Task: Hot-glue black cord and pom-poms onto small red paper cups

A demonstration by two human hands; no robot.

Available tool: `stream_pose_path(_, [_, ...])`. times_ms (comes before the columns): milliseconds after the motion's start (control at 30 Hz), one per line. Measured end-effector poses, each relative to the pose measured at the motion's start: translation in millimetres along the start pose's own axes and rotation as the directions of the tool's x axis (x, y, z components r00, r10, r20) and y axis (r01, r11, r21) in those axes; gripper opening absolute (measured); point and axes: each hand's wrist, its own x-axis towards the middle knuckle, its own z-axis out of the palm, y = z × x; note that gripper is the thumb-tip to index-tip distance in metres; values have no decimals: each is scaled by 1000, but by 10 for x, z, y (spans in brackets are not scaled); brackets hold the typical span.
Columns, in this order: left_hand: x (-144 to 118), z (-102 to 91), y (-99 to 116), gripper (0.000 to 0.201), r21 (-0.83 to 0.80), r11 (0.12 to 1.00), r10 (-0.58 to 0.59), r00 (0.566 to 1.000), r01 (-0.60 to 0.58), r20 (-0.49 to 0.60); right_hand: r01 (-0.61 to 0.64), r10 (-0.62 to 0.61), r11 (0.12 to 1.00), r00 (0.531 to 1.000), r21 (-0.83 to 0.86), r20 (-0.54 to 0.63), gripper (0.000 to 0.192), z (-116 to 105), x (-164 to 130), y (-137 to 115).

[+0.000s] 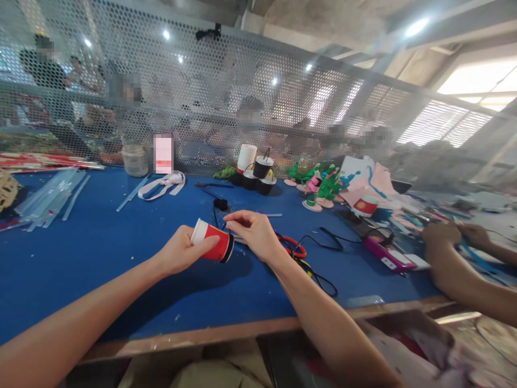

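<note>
My left hand [181,250] is wrapped round a red and white paper cup [214,242] held tilted on its side above the table. A black band [228,249] circles the cup's right end. Thumb and forefinger of my right hand [256,231] are pinched together beside the cup, at a thin black cord [215,216]. That cord runs up to a small black bundle [221,204] on the table. Beneath and behind my right hand lie scissors with red handles [298,247], partly hidden by the wrist.
Cups with black cord [263,168] stand at the back, near pliers [214,185]. Clear strips [52,196] and white ribbon [161,185] lie left. Green figures [329,186] and a purple glue gun [388,254] are right, beside another person's hands [442,237]. Perforated metal screen [218,81] rises behind.
</note>
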Motion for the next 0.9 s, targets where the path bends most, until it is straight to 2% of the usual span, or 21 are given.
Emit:
stream_pose_path(267, [-9, -12, 10, 37, 1, 998, 65, 998, -65, 2, -5, 5, 1000, 1000, 15, 27, 13, 21, -6, 34])
stream_pose_path(467, [-14, -4, 22, 37, -26, 999, 36, 999, -37, -20, 26, -25, 999, 999, -37, 20, 12, 44, -11, 46])
stream_pose_path(600, [-14, 6, 30, 35, -96, 995, 0, 999, -4, -42, 37, -35, 993, 999, -112, 17, 18, 40, 28, 119])
stream_pose_path(733, [24, 8, 20, 30, -220, 975, -45, 991, 17, -124, 66, -75, 962, 997, -264, -27, 18, -4, 50, 157])
stream_pose_path(800, [59, 5, 8, 29, -300, 953, -107, 975, 44, -194, 84, -97, 965, 995, -247, -40, 24, -19, 28, 121])
stream_pose_path(900, [100, -2, -4, 32, -410, 909, -189, 948, 70, -257, 102, -91, 984, 992, -143, 83, 27, -5, -41, 33])
